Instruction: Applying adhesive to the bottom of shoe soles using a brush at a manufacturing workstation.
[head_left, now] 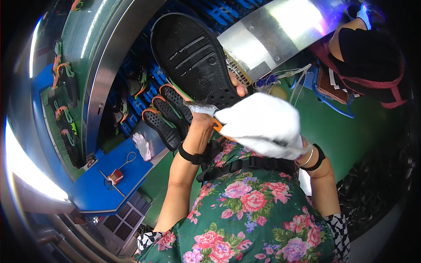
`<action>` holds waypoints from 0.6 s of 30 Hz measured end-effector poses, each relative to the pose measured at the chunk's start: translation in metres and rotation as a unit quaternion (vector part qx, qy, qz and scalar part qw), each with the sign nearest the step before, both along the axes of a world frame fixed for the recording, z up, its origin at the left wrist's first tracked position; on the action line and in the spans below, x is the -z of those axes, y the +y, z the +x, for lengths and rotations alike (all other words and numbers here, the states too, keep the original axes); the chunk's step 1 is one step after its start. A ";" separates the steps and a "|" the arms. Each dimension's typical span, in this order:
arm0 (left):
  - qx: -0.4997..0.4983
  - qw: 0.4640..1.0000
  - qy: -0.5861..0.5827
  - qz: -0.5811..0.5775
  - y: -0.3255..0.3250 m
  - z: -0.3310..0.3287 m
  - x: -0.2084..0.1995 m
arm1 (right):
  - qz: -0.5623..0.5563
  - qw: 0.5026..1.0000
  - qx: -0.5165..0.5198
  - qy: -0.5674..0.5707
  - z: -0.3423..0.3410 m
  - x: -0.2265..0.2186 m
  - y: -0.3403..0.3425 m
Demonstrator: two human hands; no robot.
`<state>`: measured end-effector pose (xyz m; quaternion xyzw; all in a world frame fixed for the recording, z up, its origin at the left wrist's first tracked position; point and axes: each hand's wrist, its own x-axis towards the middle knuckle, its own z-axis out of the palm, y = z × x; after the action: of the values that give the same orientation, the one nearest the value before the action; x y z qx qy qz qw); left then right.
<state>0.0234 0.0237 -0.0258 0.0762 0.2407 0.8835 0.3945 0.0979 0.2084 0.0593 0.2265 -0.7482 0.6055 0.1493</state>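
Light, flexible black rubber shoe sole (193, 57) we judge; left hand (206, 115) grips its heel, gloved right hand (263, 125) clutches a brush.

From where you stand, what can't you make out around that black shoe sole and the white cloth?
- Right hand: hidden under the white cloth, head view; fingers unseen.
- Left hand: mostly behind the black sole; only fingertips show.
- Sole's other face: turned away.
- Orange-trimmed soles: partly overlapped by the left hand and held sole.
- Neighbouring person: cut off by the dark rim.
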 end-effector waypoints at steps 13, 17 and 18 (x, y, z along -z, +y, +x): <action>-0.110 0.994 0.001 0.016 0.006 -0.011 -0.010 | 0.015 1.000 0.020 -0.017 0.005 0.004 0.006; -0.123 0.992 -0.001 0.005 0.007 -0.015 -0.017 | 0.030 0.999 0.041 0.015 0.008 0.009 -0.003; -0.124 0.992 -0.005 0.010 0.008 -0.014 -0.019 | 0.014 1.000 0.027 0.000 0.008 0.008 -0.002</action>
<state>0.0089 0.0316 -0.0069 0.0451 0.2378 0.9282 0.2825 0.1061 0.2065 0.0512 0.2081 -0.7626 0.5905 0.1627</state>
